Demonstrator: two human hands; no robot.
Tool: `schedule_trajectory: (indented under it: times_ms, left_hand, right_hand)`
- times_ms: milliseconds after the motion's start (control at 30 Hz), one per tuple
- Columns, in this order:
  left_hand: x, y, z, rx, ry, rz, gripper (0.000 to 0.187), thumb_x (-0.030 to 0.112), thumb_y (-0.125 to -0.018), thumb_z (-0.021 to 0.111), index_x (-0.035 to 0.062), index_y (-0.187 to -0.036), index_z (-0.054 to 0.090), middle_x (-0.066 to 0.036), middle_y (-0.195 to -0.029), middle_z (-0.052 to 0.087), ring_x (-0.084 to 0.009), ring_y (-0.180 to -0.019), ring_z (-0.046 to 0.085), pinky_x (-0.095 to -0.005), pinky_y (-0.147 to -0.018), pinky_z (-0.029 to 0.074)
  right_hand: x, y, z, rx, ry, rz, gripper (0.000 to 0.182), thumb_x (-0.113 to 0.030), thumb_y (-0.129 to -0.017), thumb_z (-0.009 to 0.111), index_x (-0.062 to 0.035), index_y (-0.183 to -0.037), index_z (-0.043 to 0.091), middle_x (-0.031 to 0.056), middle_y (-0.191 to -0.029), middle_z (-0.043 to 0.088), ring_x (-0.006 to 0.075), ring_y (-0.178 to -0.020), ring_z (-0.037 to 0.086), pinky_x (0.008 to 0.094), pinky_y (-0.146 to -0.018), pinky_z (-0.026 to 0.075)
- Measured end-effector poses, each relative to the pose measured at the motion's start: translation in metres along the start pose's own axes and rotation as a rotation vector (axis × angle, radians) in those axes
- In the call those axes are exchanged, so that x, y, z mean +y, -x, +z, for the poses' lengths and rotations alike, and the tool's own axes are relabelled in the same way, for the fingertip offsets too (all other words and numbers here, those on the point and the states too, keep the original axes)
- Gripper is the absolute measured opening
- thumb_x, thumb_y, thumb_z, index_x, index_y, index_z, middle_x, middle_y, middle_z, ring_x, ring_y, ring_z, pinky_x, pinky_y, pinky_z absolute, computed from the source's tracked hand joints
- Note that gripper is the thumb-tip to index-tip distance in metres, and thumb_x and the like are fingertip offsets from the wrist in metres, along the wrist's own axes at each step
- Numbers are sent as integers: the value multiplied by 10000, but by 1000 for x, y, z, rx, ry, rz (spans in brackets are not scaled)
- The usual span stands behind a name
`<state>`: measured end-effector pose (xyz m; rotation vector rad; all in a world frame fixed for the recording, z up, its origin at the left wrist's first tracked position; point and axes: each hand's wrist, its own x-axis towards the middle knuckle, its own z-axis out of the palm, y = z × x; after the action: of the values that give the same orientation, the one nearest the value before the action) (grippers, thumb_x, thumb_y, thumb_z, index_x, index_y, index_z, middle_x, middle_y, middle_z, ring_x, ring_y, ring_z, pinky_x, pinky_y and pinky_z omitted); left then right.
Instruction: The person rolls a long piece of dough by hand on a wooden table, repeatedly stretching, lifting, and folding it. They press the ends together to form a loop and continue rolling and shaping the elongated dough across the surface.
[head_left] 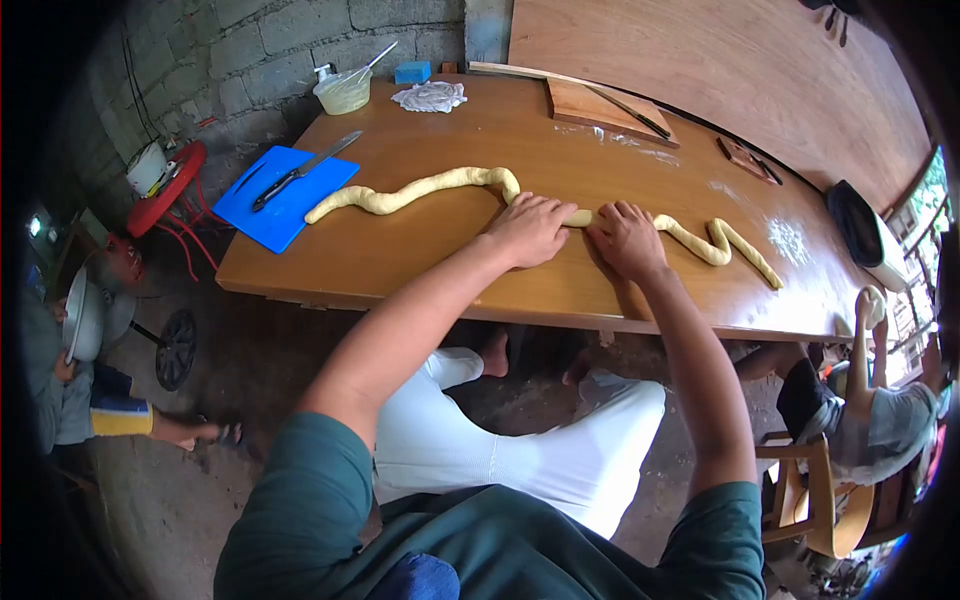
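Observation:
A long pale-yellow dough rope (440, 183) winds across the wooden table in loose bends. My left hand (532, 230) lies over its middle, palm down, with fingers wrapped over the dough. Just to the right, my right hand (630, 238) curls its fingers over the same rope. A short piece of dough shows between the two hands. From under my right hand the rope zigzags toward the table's right side. Its left end rests by a blue cutting board (272, 228), on which a black-handled knife (300, 173) lies.
At the back are a bowl with a brush (343, 92), a crumpled white cloth (430, 96), a blue block (412, 72) and a wooden board (610, 110). Flour (787, 240) dusts the right side. People sit left and right; a red stool (165, 195) stands left.

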<state>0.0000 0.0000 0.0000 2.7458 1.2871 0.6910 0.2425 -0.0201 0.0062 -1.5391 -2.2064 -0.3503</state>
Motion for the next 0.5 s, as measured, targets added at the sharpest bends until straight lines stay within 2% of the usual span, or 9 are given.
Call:
schedule_trajectory:
  times_ms: [100, 200, 267, 300, 367, 400, 433, 467, 500]
  left_hand:
    - [14, 38, -19, -118, 245, 111, 495, 250, -1016, 640, 104, -1485, 581, -164, -1475, 632, -347, -1402, 559, -462, -1264, 336]
    - [-12, 42, -31, -64, 171, 267, 500, 277, -1016, 643, 103, -1481, 586, -168, -1501, 613, -343, -1439, 527, -494, -1255, 331]
    - [-33, 44, -28, 35, -51, 227, 532, 317, -1016, 652, 111, -1500, 573, -168, -1553, 571, -347, -1490, 477, -524, -1258, 313]
    - [-40, 47, -31, 22, -80, 95, 563, 352, -1019, 659, 121, -1522, 558, -177, -1604, 520, -355, -1527, 433, -537, -1268, 294]
    - [-75, 42, -28, 7, -58, 26, 559, 371, -1041, 636, 131, -1537, 544, -209, -1620, 493, -375, -1522, 436, -555, -1247, 318]
    - [-94, 40, -24, -5, -74, 24, 566, 374, -1048, 628, 132, -1550, 531, -202, -1620, 496, -382, -1519, 438, -568, -1241, 325]
    - [-95, 41, -33, -50, -113, -31, 585, 392, -1052, 617, 128, -1565, 517, -190, -1627, 493, -376, -1529, 430, -574, -1254, 307]
    - [-98, 46, -31, -14, -176, -109, 611, 427, -1064, 589, 129, -1589, 494, -173, -1657, 465, -365, -1556, 399, -580, -1272, 278]
    - [-103, 47, -30, -29, -166, -142, 624, 456, -1073, 566, 157, -1612, 474, -153, -1705, 405, -350, -1590, 347, -584, -1289, 241]
  right_hand:
    - [4, 44, -43, -271, 145, -237, 301, -415, -1015, 666, -170, -1178, 729, 77, -1116, 729, 276, -1027, 714, 419, -972, 468]
    - [10, 56, -64, -169, 127, -188, 241, -381, -1013, 671, -158, -1035, 759, 30, -1068, 737, 248, -952, 725, 428, -952, 472]
    - [34, 67, -78, -221, 165, -115, 188, -340, -996, 695, -162, -990, 754, 45, -999, 743, 242, -935, 739, 429, -957, 477]
    - [65, 67, -69, -197, 177, -44, 135, -285, -977, 713, -187, -1062, 750, 84, -978, 756, 252, -978, 755, 450, -978, 484]
    - [96, 62, -55, -25, 144, 343, 232, -326, -971, 683, -157, -1120, 741, 115, -965, 777, 327, -1041, 755, 550, -989, 503]
    - [96, 55, -59, -75, 156, 424, 273, -354, -963, 674, -128, -1103, 735, 125, -1059, 767, 344, -1115, 722, 548, -997, 503]
    - [90, 51, -60, -121, 305, 270, 322, -369, -986, 668, -136, -1202, 722, 140, -1232, 714, 335, -1193, 673, 527, -1037, 489]
    - [75, 47, -54, 9, 278, 350, 341, -320, -979, 693, -138, -1268, 693, 138, -1302, 674, 344, -1270, 607, 541, -1068, 457]
    - [60, 45, -45, 78, 269, 231, 354, -290, -972, 707, -134, -1289, 683, 139, -1299, 670, 353, -1257, 606, 530, -1066, 461]
